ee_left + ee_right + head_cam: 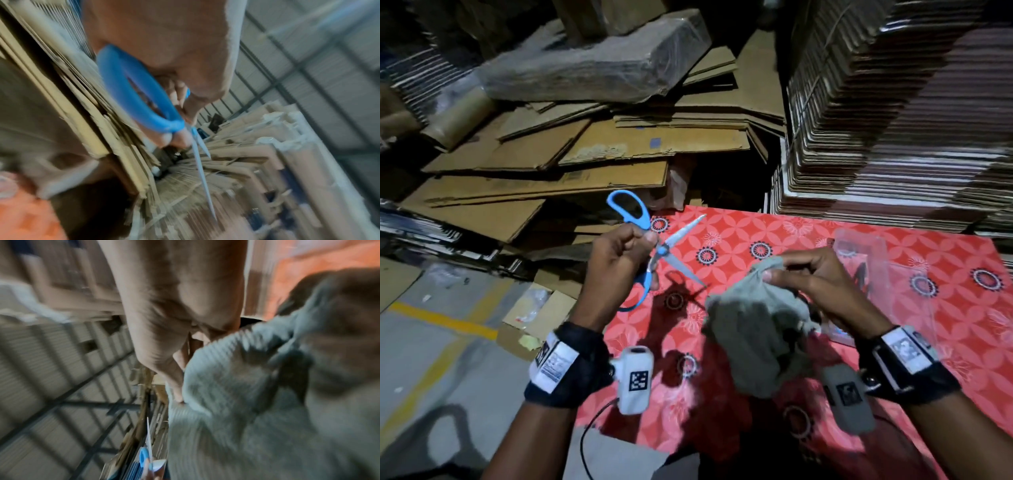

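The left hand (619, 260) grips the blue-handled scissors (661, 251) around the shanks just behind the pivot. The upper finger loop stands free at 12 o'clock of the fist, and the 2 blades are spread apart, tips pointing toward 2 and 4 o'clock. The right hand (822, 284) pinches a bunched grey-green cloth (750, 329) between thumb and fingertips. It holds the cloth above the red patterned counter (774, 233), at 4 o'clock of the scissors and apart from the blades. A clear plastic bag (876, 260) lies on the counter at 2 o'clock of the right hand. Flattened cardboard (619, 144) is piled beyond the counter at 11 o'clock. The step in hand appears to be lining up a cut. The next move likely calls for seating fingers in the loops, drawing 1 cloth edge taut, and feeding it between the open blades, clear of the fingertips.
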A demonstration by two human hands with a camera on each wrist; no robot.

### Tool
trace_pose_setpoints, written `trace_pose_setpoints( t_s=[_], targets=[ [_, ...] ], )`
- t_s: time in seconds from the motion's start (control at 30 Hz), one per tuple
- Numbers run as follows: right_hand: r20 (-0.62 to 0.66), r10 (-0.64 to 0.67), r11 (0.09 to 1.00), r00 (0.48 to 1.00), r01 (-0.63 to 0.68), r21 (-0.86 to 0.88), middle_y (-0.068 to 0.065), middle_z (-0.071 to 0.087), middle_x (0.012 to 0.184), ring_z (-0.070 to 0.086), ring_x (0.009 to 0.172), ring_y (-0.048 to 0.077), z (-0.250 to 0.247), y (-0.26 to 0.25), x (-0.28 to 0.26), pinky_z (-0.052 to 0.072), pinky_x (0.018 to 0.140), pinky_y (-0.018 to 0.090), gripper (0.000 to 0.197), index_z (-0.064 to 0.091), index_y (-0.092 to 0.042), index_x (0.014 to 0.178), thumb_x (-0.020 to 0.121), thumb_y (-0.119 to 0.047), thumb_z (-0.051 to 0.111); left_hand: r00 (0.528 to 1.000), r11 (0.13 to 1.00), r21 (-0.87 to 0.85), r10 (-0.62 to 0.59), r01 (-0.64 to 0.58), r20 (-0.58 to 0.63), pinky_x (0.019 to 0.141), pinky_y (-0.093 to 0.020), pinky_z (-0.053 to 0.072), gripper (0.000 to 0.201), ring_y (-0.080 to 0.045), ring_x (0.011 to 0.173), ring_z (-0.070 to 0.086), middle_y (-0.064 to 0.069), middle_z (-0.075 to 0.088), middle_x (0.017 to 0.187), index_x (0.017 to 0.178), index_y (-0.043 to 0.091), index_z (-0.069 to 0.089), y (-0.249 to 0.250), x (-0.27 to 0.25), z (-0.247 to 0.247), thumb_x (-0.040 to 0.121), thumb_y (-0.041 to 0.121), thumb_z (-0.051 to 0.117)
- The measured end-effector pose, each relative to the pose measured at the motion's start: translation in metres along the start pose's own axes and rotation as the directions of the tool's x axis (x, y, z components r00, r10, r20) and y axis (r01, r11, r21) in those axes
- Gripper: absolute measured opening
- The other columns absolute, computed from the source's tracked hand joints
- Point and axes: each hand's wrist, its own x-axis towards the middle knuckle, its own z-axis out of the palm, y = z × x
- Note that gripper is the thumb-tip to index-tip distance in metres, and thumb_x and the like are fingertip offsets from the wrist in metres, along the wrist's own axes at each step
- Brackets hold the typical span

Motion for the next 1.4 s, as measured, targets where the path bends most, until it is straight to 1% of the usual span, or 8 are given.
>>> trace_pose_setpoints(
  t_s=[0.17, 0.3, 0.5, 0.7, 0.83, 0.97, 1.1, 1.4],
  targets=[
    [0.074, -0.175, 0.977, 0.982, 0.183, -0.109, -0.008, 0.075, 0.077, 0.061, 0.067, -0.001, -0.018, -0.033, 0.023, 0.047, 0.063, 0.014, 0.015, 0.080, -0.007, 0.094, 0.080, -0.009, 0.080, 0.959, 0.990, 0.118, 0.041, -0.077, 0.281, 0.049, -0.028, 0.040, 0.033, -0.021, 0.044, 0.055, -0.033, 0.051, 0.064, 0.078, 0.004, 0.062, 0.009, -0.002, 0.011, 0.094, 0.032, 0.070],
    [0.208, -0.154, 0.956, 0.966, 0.199, -0.215, -0.001, 0.078, 0.089, 0.068, 0.077, 0.006, -0.023, -0.052, 0.034, 0.052, 0.065, 0.023, 0.018, 0.082, -0.010, 0.094, 0.076, -0.016, 0.084, 0.918, 0.943, 0.292, 0.034, -0.161, 0.396, 0.056, -0.019, 0.038, 0.027, -0.004, 0.050, 0.049, -0.016, 0.053, 0.058, 0.072, 0.013, 0.063, 0.007, -0.002, 0.021, 0.096, 0.021, 0.072],
    [0.349, -0.128, 0.946, 0.928, 0.220, -0.238, 0.005, 0.079, 0.099, 0.074, 0.092, 0.021, -0.004, -0.051, 0.039, 0.058, 0.086, 0.042, 0.024, 0.083, -0.016, 0.102, 0.079, -0.022, 0.086, 0.899, 0.899, 0.396, -0.006, -0.186, 0.438, 0.051, -0.042, 0.050, 0.026, -0.018, 0.045, 0.057, 0.000, 0.053, 0.053, 0.073, 0.021, 0.061, -0.002, 0.002, 0.030, 0.098, 0.026, 0.070],
    [0.378, -0.082, 0.957, 0.922, 0.179, -0.229, -0.006, 0.080, 0.105, 0.075, 0.099, 0.009, 0.016, -0.039, 0.036, 0.054, 0.087, 0.020, 0.028, 0.080, -0.010, 0.112, 0.084, -0.012, 0.084, 0.909, 0.846, 0.475, 0.025, -0.240, 0.416, 0.057, -0.050, 0.055, 0.019, -0.017, 0.048, 0.063, 0.008, 0.058, 0.057, 0.076, 0.031, 0.061, 0.000, 0.002, 0.036, 0.093, 0.040, 0.066],
    [0.420, 0.014, 0.968, 0.907, 0.094, -0.234, -0.024, 0.074, 0.075, 0.067, 0.065, -0.010, 0.010, -0.042, 0.035, 0.048, 0.065, 0.006, 0.030, 0.071, 0.003, 0.125, 0.095, 0.000, 0.071, 0.904, 0.812, 0.511, 0.045, -0.280, 0.425, 0.058, -0.050, 0.056, 0.021, -0.012, 0.049, 0.064, 0.013, 0.060, 0.059, 0.076, 0.035, 0.059, 0.002, 0.000, 0.038, 0.094, 0.042, 0.065],
    [0.447, 0.027, 0.948, 0.894, 0.118, -0.294, 0.018, 0.077, 0.093, 0.069, 0.075, 0.036, 0.007, -0.035, 0.039, 0.053, 0.066, 0.051, 0.034, 0.078, -0.024, 0.123, 0.101, -0.003, 0.061, 0.914, 0.805, 0.527, 0.048, -0.273, 0.402, 0.057, -0.050, 0.056, 0.022, -0.014, 0.050, 0.064, 0.009, 0.063, 0.062, 0.076, 0.031, 0.061, -0.002, 0.002, 0.038, 0.095, 0.039, 0.068],
    [0.438, 0.000, 0.970, 0.899, 0.106, -0.217, 0.008, 0.078, 0.114, 0.075, 0.105, 0.013, 0.011, -0.022, 0.039, 0.055, 0.086, 0.019, 0.019, 0.079, 0.001, 0.108, 0.093, 0.008, 0.070, 0.915, 0.798, 0.534, 0.053, -0.280, 0.401, 0.057, -0.049, 0.055, 0.024, -0.013, 0.050, 0.063, 0.005, 0.062, 0.061, 0.076, 0.028, 0.060, -0.006, 0.000, 0.042, 0.096, 0.038, 0.070],
    [0.425, 0.052, 0.982, 0.904, 0.031, -0.186, 0.004, 0.079, 0.112, 0.074, 0.105, 0.014, 0.013, -0.009, 0.040, 0.054, 0.090, 0.023, 0.024, 0.078, -0.003, 0.115, 0.091, -0.009, 0.079, 0.901, 0.804, 0.498, 0.101, -0.324, 0.422, 0.056, -0.048, 0.054, 0.025, -0.011, 0.049, 0.062, 0.006, 0.061, 0.059, 0.075, 0.039, 0.056, -0.005, -0.004, 0.046, 0.097, 0.034, 0.067]
  ],
)
